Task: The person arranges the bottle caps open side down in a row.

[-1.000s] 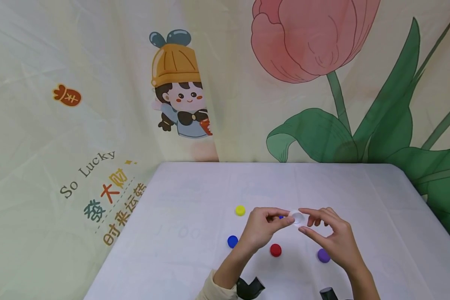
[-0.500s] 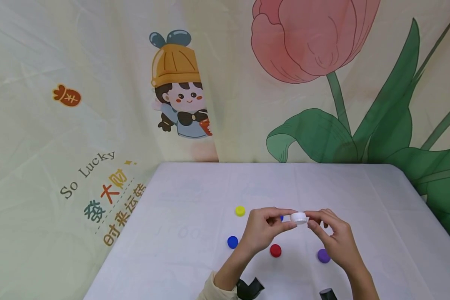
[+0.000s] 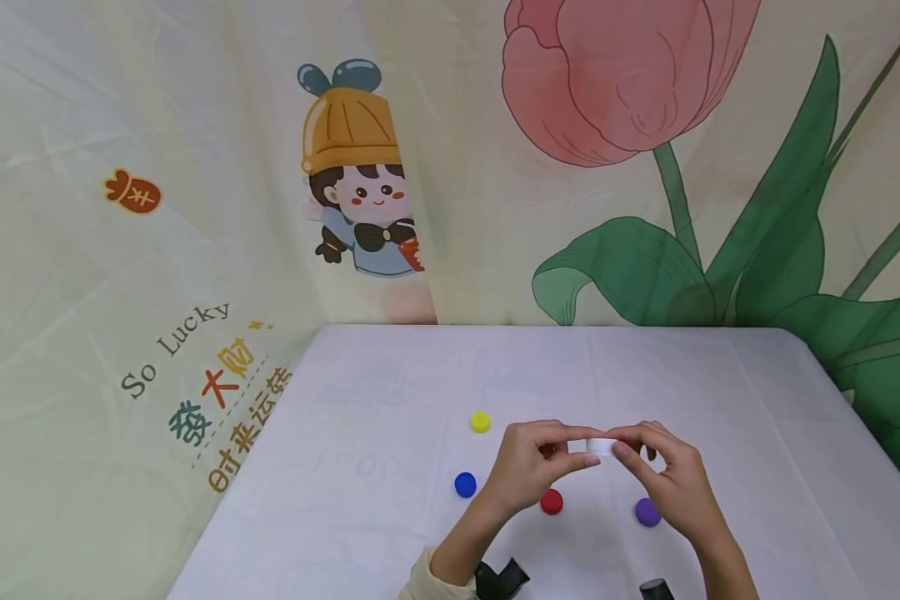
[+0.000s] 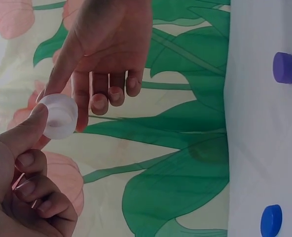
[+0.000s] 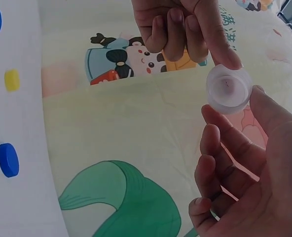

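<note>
Raised above the white table, a small white round cap [image 3: 600, 447] is pinched between thumb and forefinger of both hands. The left hand [image 3: 528, 462] grips it from the left, the right hand [image 3: 663, 475] from the right, and their forefingertips meet above it. In the left wrist view the translucent cap [image 4: 60, 116] shows its hollow side, with the left thumb on its rim. From the right wrist view, the right thumb presses one edge of the cap [image 5: 229, 90]. Below the hands lie a red cap [image 3: 551, 502] and a purple cap [image 3: 648, 512].
A yellow cap [image 3: 481, 422] and a blue cap [image 3: 465, 485] lie left of the hands on the white tablecloth [image 3: 360, 517]. A second blue cap [image 5: 9, 160] appears in the right wrist view. Behind the table hangs a printed curtain [image 3: 480, 208].
The right hand has come from just apart to pinching the white cap too. The cap has tilted from facing the camera to edge-on, and the left hand has shifted slightly right.
</note>
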### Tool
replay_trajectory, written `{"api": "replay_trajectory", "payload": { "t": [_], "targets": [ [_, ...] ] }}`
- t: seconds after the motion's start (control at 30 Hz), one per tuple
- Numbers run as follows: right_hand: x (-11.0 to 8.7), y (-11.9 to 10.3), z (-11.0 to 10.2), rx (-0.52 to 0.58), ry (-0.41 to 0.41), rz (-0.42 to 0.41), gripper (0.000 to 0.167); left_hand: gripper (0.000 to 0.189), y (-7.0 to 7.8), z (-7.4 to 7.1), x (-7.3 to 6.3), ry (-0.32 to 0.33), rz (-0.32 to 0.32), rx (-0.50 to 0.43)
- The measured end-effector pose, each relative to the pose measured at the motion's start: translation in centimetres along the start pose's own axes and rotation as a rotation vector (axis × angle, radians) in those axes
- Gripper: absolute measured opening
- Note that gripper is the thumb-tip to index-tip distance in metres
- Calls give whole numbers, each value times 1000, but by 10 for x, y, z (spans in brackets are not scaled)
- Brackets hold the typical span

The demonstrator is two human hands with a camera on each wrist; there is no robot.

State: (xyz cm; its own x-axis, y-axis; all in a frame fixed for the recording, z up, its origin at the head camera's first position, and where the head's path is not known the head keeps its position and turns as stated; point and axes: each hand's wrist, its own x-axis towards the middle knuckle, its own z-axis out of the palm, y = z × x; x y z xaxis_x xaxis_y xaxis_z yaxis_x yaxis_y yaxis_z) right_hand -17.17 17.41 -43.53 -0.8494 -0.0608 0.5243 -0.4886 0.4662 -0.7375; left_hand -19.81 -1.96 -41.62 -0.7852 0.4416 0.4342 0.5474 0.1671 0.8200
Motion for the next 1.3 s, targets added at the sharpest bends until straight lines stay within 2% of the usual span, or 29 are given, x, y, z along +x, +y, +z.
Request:
{"api": "replay_trajectory", "payload": {
  "t": [0.5, 0.7, 0.77, 1.0, 1.1, 1.3],
  "targets": [
    [0, 0, -1, 53, -16, 5, 16, 27, -2, 0, 0, -9, 19, 40],
    [0, 1, -2, 57, -18, 2, 20, 31, -1, -1, 1, -5, -11, 48],
    [1, -1, -3, 56, -14, 3, 21, 33, 1, -2, 2, -3, -35, 52],
    [4, -23, -7, 79, -2, -20, 27, 33, 35, -12, 3, -25, -96, 24],
    [5, -32, -10, 108, -4, -36, 30, 32, 37, -13, 2, -32, -110, 16],
    [5, -35, -10, 111, -7, -39, 35, 29, 36, -12, 1, -28, -110, 2]
  ]
}}
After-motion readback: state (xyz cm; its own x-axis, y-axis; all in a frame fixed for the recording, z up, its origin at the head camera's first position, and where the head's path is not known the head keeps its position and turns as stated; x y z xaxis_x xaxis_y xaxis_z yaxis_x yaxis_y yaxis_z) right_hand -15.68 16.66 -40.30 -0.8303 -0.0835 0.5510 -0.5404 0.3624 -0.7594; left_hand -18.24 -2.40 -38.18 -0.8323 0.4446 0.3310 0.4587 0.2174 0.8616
